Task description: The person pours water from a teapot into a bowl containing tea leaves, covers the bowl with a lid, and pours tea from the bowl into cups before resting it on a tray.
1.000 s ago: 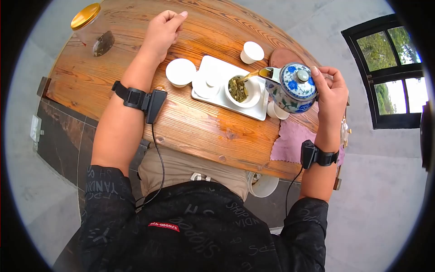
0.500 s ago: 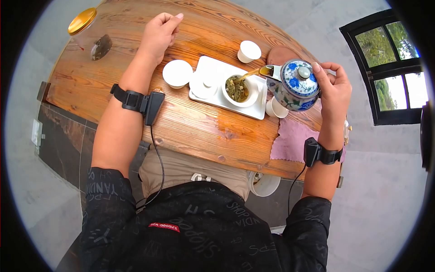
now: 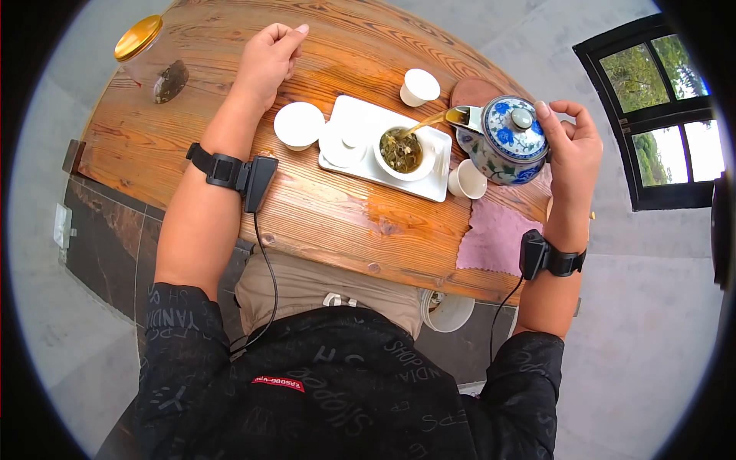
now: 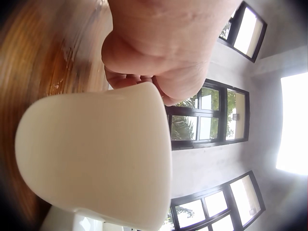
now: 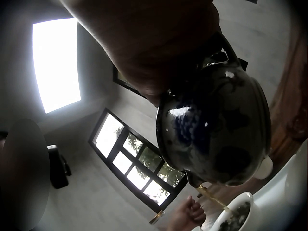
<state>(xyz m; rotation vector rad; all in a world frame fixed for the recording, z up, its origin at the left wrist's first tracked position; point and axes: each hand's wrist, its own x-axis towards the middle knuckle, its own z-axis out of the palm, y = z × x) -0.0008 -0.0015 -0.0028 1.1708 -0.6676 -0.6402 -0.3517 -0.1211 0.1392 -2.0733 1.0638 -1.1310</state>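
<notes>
At the left of the head view, a clear jar with a gold lid (image 3: 139, 38) stands in the upper left of the frame, something dark inside, on a brown wooden table (image 3: 330, 215). Right of it, in the upper middle left, the left hand (image 3: 268, 65) has its fingers curled in toward the palm, thumb reaching out past them, and holds nothing. Just below that hand sits a white vessel (image 3: 299, 126), which looms large in the left wrist view. Next, at the centre, comes a white tray (image 3: 362, 113), with a white lid (image 3: 341, 151) at its left part and a white bowl (image 3: 401, 152) of wet green leaves at its right. A small white cup (image 3: 419, 87) stands above the tray, a round brown mat (image 3: 473, 91) to its right. A second cup (image 3: 468, 179) is by the tray's lower right corner, above a pink cloth (image 3: 494, 239). At the right of centre, the blue-and-white teapot (image 3: 506, 146) is tipped leftward in the air, an amber stream (image 3: 431, 120) running from its spout into the bowl. The right hand (image 3: 573, 146), farther right, grips its handle side with bent fingers and thumb; the handle is mostly hidden. A dark-framed window (image 3: 658, 115) fills the upper right.
</notes>
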